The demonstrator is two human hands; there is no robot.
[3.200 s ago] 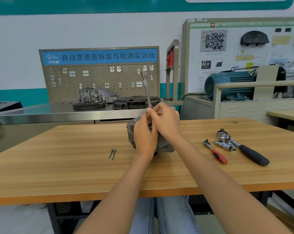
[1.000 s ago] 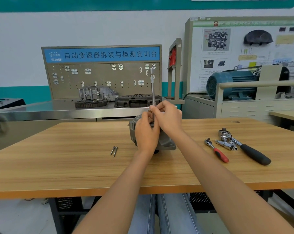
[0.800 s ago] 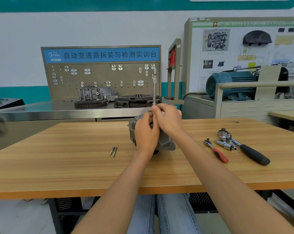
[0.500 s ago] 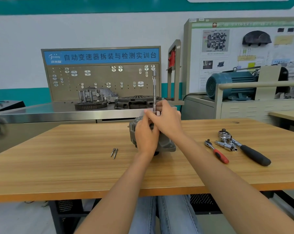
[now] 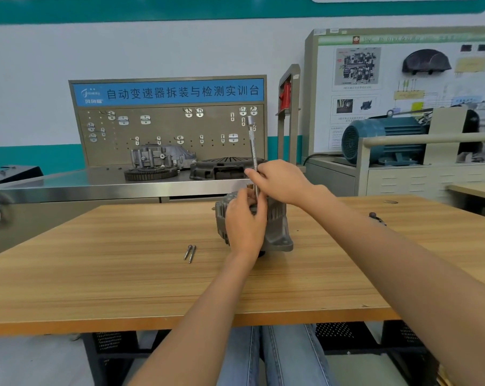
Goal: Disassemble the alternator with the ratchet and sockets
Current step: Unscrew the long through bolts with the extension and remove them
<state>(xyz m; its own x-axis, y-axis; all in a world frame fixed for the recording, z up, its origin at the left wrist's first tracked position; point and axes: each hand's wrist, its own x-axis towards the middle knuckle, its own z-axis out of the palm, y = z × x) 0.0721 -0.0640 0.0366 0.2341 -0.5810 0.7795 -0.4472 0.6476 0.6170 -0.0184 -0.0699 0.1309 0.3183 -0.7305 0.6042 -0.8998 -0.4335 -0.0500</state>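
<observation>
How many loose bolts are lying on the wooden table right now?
2 bolts, side by side on the wooden table, left of the alternator. Others may be hidden behind the arms.

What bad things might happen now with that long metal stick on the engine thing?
The long silver extension bar stands tall, pinched low by the right hand; it might tip off its bolt. The grey metal alternator sits unclamped on the wooden table, steadied by the left hand; it may shift. The two loose bolts might roll away.
</observation>
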